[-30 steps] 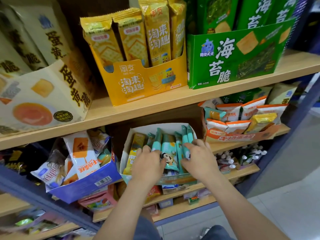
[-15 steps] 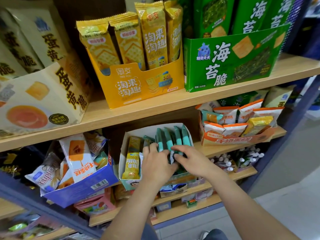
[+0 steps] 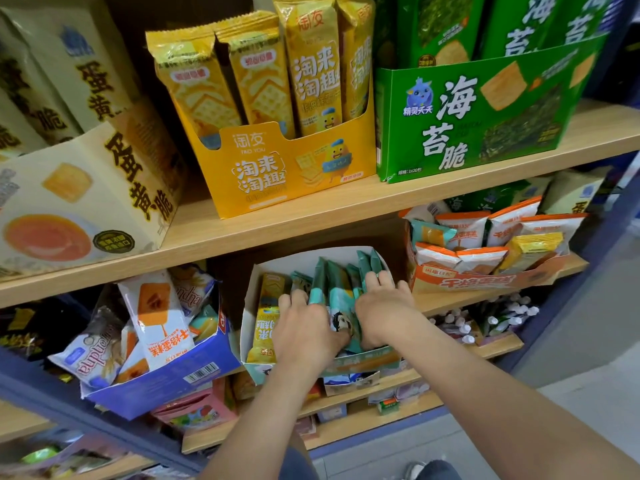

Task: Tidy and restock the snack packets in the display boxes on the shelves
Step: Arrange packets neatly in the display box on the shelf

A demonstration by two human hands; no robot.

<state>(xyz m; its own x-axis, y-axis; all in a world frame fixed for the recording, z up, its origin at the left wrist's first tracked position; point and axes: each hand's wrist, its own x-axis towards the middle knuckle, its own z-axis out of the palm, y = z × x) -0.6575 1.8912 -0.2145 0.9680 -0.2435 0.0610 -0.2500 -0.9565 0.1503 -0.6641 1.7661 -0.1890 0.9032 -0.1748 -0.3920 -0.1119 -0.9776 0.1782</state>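
Head: right hand [image 3: 385, 315] shifted rightward on packets [image 3: 336, 289].

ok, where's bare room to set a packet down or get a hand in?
Free: upper shelf wood between the cream box and yellow box, plus the strip before the green box. The white box looks open only behind the yellow packet. Crowded: teal packets, where left hand and right hand grip; blue box and orange box are heaped.
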